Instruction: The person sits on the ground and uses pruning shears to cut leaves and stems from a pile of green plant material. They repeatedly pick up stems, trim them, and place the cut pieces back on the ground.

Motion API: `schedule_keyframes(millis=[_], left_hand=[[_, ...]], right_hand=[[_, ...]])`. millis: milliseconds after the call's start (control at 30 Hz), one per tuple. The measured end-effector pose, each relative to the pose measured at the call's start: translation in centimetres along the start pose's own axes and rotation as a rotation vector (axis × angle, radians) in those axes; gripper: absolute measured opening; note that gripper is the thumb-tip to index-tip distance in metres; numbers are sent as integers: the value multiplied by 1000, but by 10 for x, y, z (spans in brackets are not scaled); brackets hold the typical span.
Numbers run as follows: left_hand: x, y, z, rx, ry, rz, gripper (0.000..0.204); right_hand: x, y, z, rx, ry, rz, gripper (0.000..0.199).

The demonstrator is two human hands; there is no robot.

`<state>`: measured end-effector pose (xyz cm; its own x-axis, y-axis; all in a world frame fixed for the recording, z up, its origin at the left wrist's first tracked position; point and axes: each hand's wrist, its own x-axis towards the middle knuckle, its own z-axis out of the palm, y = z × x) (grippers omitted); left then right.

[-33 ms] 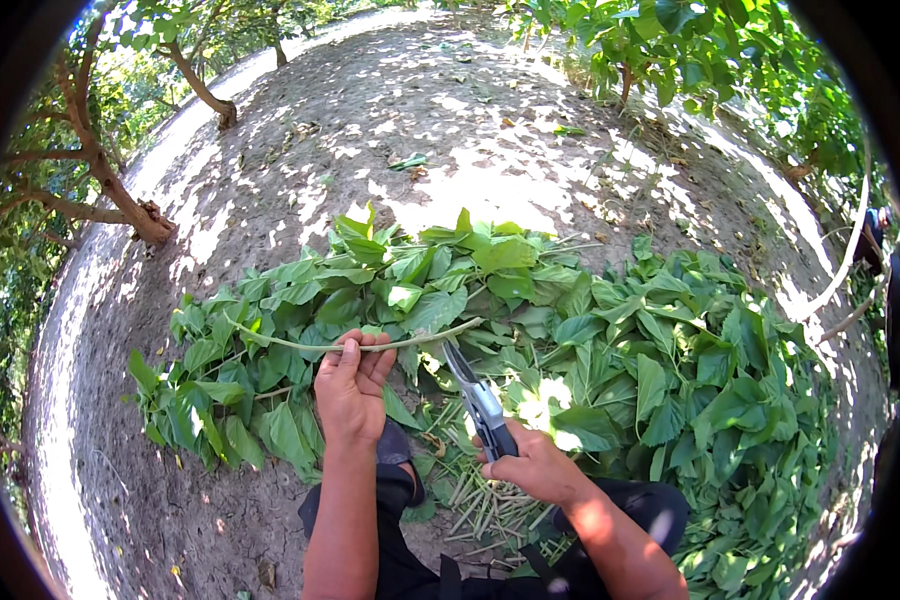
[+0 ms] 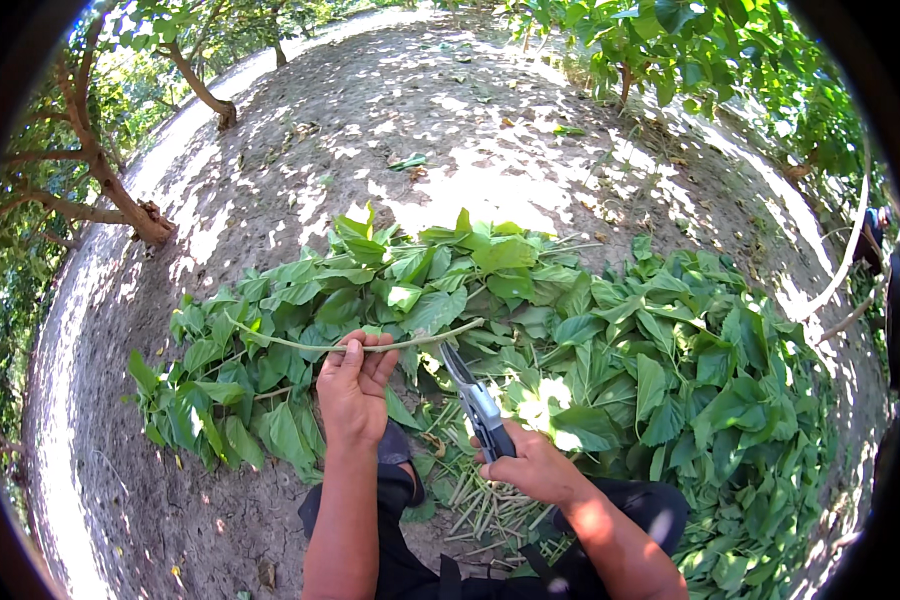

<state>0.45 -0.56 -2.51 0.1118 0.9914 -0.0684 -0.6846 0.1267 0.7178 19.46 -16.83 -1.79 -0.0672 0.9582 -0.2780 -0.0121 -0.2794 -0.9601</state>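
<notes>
A bare green stem (image 2: 425, 340) lies across the fingers of my left hand (image 2: 355, 400), pinched under the thumb. It runs roughly level, one end to the left of the hand and the other to the right. My right hand (image 2: 538, 466) is wrapped round the grip of a pair of pruning shears (image 2: 480, 405). The blades point up and left, their tips at the stem's underside, right of my left hand; whether they touch it I cannot tell. Behind the stem spreads a layer of leafy cut branches (image 2: 310, 290).
A large heap of green leaves (image 2: 700, 400) covers the right side. Short cut stem pieces (image 2: 480, 510) lie on the ground between my feet, beside a dark shoe (image 2: 394, 450). Tree trunks (image 2: 120, 190) stand at the left, leafy shrubs (image 2: 710, 60) at the far right.
The shears' tips have shifted very slightly left along the stem. My left hand and the stem look nearly the same.
</notes>
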Motion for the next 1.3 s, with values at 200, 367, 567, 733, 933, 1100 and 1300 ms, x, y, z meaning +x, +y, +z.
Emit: schedule_keyframes(millis=[200, 367, 567, 733, 933, 1100, 1300], left_hand=[[-6, -10, 6, -13, -63, -43, 13], [-9, -10, 13, -10, -70, -31, 12], [-19, -17, 22, 36, -112, -112, 13], [-22, -21, 22, 101, -147, -174, 14], [-24, -23, 23, 149, -166, -245, 15], [-24, -23, 22, 188, -165, -255, 17], [-19, -13, 22, 190, -113, -165, 23]], right_hand=[[1, -7, 2, -48, -26, 96, 46], [3, -6, 2, -62, -24, 76, 46], [5, 1, 2, 49, 34, 85, 45], [7, -3, 1, 4, 81, 74, 39], [8, 8, 1, 63, 142, -20, 34], [9, 10, 1, 97, 146, -21, 32], [10, 13, 1, 59, 189, -42, 27]])
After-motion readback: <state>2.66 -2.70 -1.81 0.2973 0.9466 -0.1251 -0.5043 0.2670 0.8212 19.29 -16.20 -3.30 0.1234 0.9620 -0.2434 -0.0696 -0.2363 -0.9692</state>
